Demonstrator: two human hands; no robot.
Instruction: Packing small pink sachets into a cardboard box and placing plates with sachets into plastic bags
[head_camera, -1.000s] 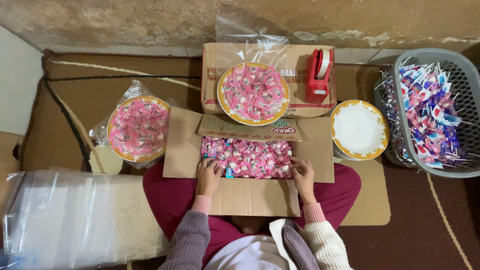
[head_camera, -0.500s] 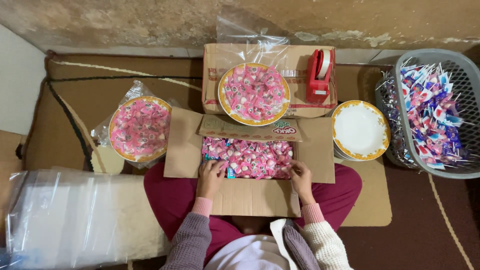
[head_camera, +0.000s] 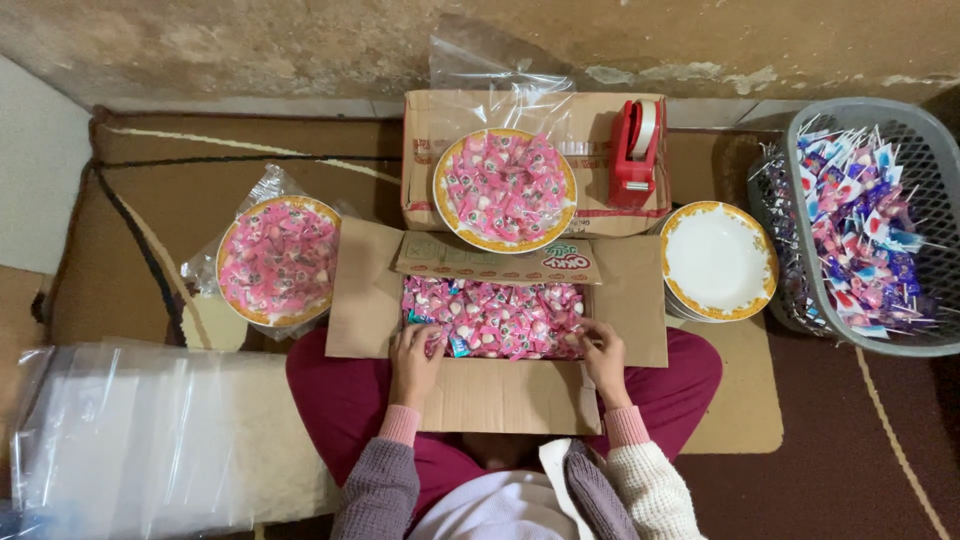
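Note:
An open cardboard box (head_camera: 640, 300) rests on my lap, filled with small pink wrapped candies (head_camera: 495, 315). My left hand (head_camera: 415, 355) lies at the near left edge of the candy pile, fingers curled onto the wrappers. My right hand (head_camera: 603, 355) touches the near right edge of the pile, fingers bent into the candies. Whether either hand pinches a single candy is hidden by the fingers.
A plate heaped with pink candies (head_camera: 505, 188) sits on a closed carton (head_camera: 420, 150) beside a red tape dispenser (head_camera: 637, 150). Another full plate (head_camera: 278, 260) lies on a plastic bag at left. Empty plates (head_camera: 718, 262) and a grey basket (head_camera: 800, 250) of lollipops stand right. Clear bags (head_camera: 110, 440) lie near left.
Both hands have shifted only slightly within the near edge of the candy pile. Everything else stays in place.

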